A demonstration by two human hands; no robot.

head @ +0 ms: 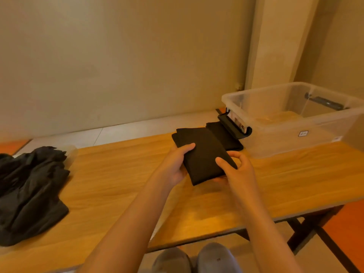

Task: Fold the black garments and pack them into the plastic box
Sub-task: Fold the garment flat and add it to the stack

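Observation:
A folded black garment (202, 154) is held just above the wooden table (122, 186), between both hands. My left hand (175, 164) grips its left edge, thumb on top. My right hand (234, 166) grips its near right corner, thumb on top and fingers underneath. Behind it another folded black garment (226, 134) lies on the table against the box's black latch (234, 127). The clear plastic box (295, 119) stands open at the right end of the table, with no garment seen inside. A heap of unfolded black garments (29, 192) lies at the table's left end.
A clear plastic item (71, 152) shows behind the heap. The wall stands close behind the table. Table legs (303, 231) and an orange floor show at lower right. Grey shoes (195, 259) are under the near edge.

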